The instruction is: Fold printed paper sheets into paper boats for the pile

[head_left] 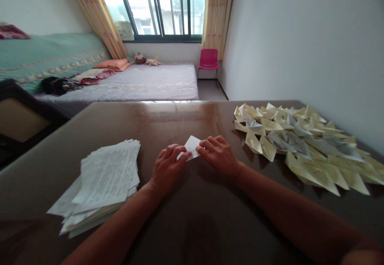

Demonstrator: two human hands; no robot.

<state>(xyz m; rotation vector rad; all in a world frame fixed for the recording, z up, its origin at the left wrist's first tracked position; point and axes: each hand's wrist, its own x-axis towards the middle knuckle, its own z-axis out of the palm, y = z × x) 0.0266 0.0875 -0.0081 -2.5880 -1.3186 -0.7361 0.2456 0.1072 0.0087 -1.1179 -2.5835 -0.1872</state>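
A small folded piece of white paper (192, 145) is held between my two hands, just above or on the brown table (168, 209); which of these I cannot tell. Its upper corner points away from me. My left hand (170, 163) pinches the left edge, thumb towards the middle. On the opposite edge, the fingers of my right hand (218, 154) are closed on the paper. To the left lies a stack of printed sheets (109, 173). Over on the right stand many folded paper boats (279, 125), mostly cream, with some grey printed ones among them.
Beyond the table's far edge is a bed (162, 81) with folded bedding (112, 64) and soft toys. A pink chair (208, 59) stands under the window's right side. A dark chair (24, 113) is at the left, and a white wall (300, 41) runs along the right.
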